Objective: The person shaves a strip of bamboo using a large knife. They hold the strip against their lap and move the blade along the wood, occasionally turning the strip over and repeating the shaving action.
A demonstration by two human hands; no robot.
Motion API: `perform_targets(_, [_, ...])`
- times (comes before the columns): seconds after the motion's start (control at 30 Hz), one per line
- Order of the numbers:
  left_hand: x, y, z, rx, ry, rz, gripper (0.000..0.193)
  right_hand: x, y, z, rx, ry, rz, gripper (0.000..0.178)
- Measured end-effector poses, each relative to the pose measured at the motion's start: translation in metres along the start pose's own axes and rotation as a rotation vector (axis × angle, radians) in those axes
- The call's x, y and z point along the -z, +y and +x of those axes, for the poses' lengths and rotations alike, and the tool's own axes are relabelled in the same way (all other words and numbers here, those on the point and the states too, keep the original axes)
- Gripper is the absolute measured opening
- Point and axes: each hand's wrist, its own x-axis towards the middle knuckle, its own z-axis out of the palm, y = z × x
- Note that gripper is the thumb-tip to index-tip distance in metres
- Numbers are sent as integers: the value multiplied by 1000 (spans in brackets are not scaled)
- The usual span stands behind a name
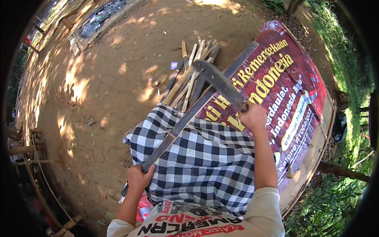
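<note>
My left hand (139, 176) is wrapped round the near end of a long, dark bamboo strip (160, 152). The strip slants up to the right across my lap, with a joint partway along it and its far end over a banner. My right hand (253, 116) grips the handle of a machete (227, 89). Its broad dark blade points up and left, crossing in front of the strip in this view; whether they touch I cannot tell. A black-and-white checked cloth (197, 170) covers my lap beneath the strip.
Beyond the cloth, several bamboo strips (193, 75) lie heaped on bare cracked earth (106, 118). The dark red printed banner (272, 75) spreads over a bamboo platform (304, 173) at right. A small purple wrapper (173, 65) and an ash heap (103, 17) lie farther off.
</note>
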Motion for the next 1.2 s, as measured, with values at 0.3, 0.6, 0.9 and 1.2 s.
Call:
perform_targets(0.3, [7,-2,5,-16,35,44,60,-12,-47,-13,273,19,20,23])
perform_targets(0.6, [2,-8,4,-5,16,11,60,-19,-39,-3,458,4,49,25])
perform_targets(0.9, [12,-6,18,-43,-52,82,61,33,121,52,-189,278,179,23])
perform_targets(1.2, [23,-2,13,-14,-34,95,60,-35,-4,-15,400,-7,59,25])
